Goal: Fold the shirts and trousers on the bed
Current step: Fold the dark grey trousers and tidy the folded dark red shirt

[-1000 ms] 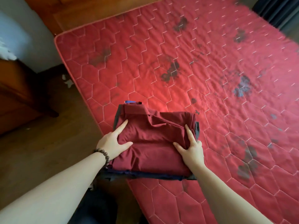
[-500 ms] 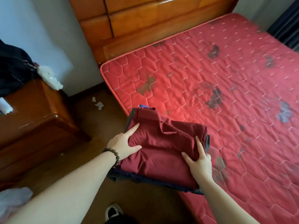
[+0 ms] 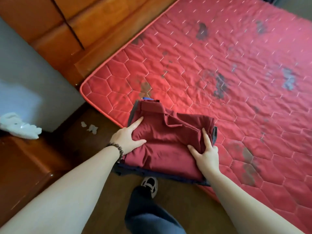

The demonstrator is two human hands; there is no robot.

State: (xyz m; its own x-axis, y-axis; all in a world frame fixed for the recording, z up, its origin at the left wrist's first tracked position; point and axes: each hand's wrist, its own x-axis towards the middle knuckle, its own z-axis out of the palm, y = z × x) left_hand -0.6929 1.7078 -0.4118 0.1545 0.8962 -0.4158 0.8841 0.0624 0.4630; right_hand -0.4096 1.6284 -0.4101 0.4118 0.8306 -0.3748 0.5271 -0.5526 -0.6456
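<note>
A stack of folded clothes (image 3: 168, 142), dark red on top, is held at the bed's (image 3: 219, 73) near edge, partly beyond it. It is gripped at its sides by the left hand (image 3: 127, 138) and right hand (image 3: 206, 155), fingers wrapped around it.

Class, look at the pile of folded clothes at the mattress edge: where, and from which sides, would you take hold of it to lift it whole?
Probably by its two short ends, coming in from both sides. The pile of folded clothes has a maroon garment on top of darker layers, so fingers should go under the bottom layer with thumbs on top. The left hand and right hand already grip it there.
</note>
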